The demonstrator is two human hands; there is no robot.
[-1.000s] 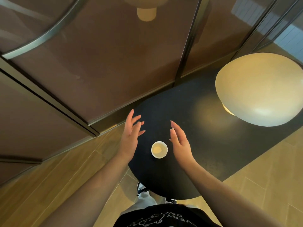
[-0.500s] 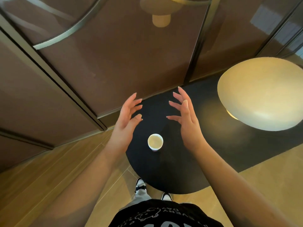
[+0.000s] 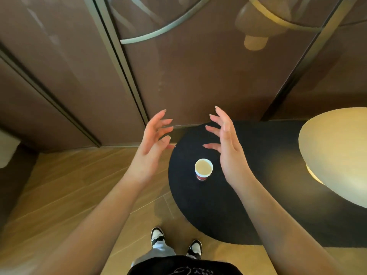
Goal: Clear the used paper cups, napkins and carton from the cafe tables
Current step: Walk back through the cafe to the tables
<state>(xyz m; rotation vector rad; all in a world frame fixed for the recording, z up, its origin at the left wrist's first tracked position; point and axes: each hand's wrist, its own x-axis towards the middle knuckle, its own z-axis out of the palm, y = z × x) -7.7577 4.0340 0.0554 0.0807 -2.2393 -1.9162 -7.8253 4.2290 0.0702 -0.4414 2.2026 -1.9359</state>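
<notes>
Paper cup point(image 3: 203, 167) upright on black table point(image 3: 208, 211), left hand point(image 3: 152, 144), right hand point(image 3: 226, 145) spread above

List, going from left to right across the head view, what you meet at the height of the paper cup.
Wooden plank floor → left hand → white paper cup with red base → right hand → round pale dome lamp shade.

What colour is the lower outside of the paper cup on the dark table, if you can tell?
Red, below a white rim, on the paper cup; the head view shows it.
</notes>
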